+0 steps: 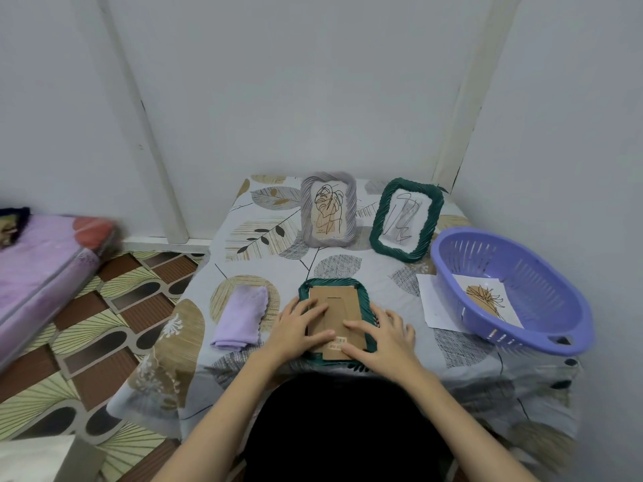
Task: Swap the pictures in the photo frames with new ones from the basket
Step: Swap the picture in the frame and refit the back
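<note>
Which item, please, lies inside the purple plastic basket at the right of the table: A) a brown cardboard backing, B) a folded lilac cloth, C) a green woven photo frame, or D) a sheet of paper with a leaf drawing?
D: the purple plastic basket holds only a sheet of paper with a leaf drawing.

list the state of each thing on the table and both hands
front green frame: face down, cardboard back up
left hand: flat on the back
right hand: flat on the back
grey frame: upright, picture in
rear green frame: upright, picture in
basket: upright, one picture inside
purple cloth: folded
</note>
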The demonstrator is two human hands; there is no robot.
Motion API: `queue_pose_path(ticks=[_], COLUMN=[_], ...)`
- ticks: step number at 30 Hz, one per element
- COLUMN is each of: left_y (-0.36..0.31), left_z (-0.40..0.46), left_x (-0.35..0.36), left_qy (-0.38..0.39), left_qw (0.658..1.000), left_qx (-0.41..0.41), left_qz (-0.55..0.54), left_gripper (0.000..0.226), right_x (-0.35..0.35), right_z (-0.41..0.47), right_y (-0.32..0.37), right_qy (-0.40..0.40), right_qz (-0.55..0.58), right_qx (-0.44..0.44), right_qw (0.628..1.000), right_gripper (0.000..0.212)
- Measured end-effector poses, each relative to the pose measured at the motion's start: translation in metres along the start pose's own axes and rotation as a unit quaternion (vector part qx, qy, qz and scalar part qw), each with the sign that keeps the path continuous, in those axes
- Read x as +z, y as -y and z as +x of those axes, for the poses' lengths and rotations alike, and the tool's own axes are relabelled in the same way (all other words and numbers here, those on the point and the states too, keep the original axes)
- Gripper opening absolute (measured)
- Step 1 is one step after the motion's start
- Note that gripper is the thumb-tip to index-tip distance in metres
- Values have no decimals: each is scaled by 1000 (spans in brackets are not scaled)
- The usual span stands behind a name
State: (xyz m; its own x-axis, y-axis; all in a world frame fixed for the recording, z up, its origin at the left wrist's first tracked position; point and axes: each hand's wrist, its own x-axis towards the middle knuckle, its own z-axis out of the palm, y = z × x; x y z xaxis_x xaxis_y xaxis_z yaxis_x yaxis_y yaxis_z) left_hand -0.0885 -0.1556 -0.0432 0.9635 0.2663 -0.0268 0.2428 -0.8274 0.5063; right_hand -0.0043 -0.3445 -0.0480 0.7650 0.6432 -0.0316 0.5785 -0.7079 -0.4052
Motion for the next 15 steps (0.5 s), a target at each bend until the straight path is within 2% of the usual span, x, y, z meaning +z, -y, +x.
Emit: queue_pose_path(ticks=[2, 4, 8, 15], left_y=[3, 9, 19, 20], left_z=[-2, -8, -19, -25], left_x=[-6, -13, -19, -17], left_qy=[-5, 23, 74, 39], left_qw=[998, 995, 995, 996], left_qx=[10, 17, 40, 52], left_qz=[-59, -96, -48, -65], left_gripper=[52, 52, 61, 57], right_x=[1, 1, 3, 5], right_z=[-1, -1, 0, 1], right_y=[0, 0, 0, 0], right_qy=[8, 6, -4, -3], right_qz=[9, 9, 5, 13], right_qx=[9, 10, 4, 7], right_qw=[1000, 1000, 1000, 1000], right_gripper=[49, 48, 47, 47])
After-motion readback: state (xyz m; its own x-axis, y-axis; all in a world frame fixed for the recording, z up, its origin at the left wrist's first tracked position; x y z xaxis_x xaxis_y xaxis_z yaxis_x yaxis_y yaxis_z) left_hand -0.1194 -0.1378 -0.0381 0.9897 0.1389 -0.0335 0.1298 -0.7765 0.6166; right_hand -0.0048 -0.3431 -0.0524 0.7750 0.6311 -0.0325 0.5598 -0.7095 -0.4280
